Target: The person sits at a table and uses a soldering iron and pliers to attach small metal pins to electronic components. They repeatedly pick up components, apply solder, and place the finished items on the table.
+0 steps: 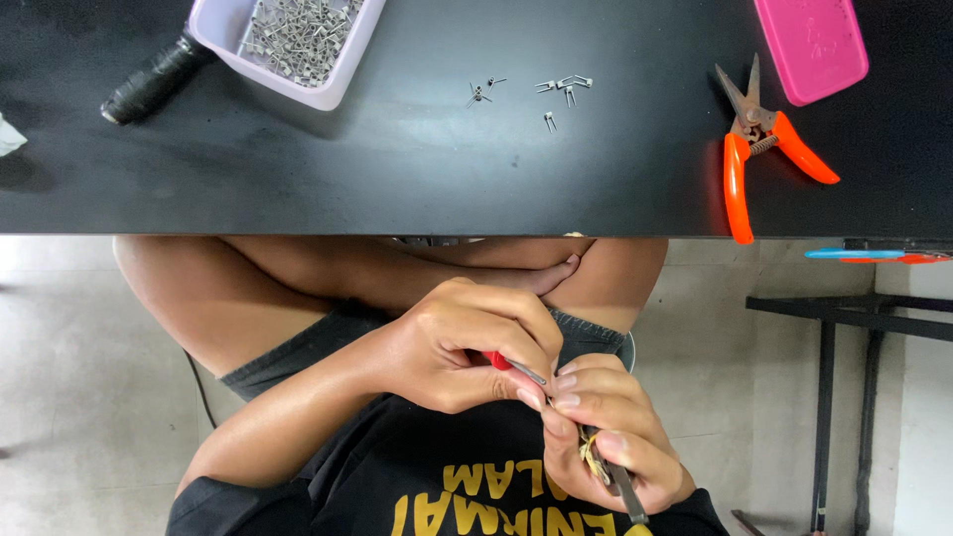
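Both hands busy low over your lap, work under way.

Your left hand grips a red-handled tool; your right hand clasps a thin dark piece. A few finished-looking metal clips lie on the surface; the tray holds many more.

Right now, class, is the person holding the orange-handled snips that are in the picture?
No: the orange-handled snips lie untouched on the black table, while the left hand and right hand work below its edge.

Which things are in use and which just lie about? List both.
In use: left hand holding a red-handled tool; right hand holding a thin dark piece.

Lying about: orange snips, pink case, tray of metal clips, loose clips, black spool.
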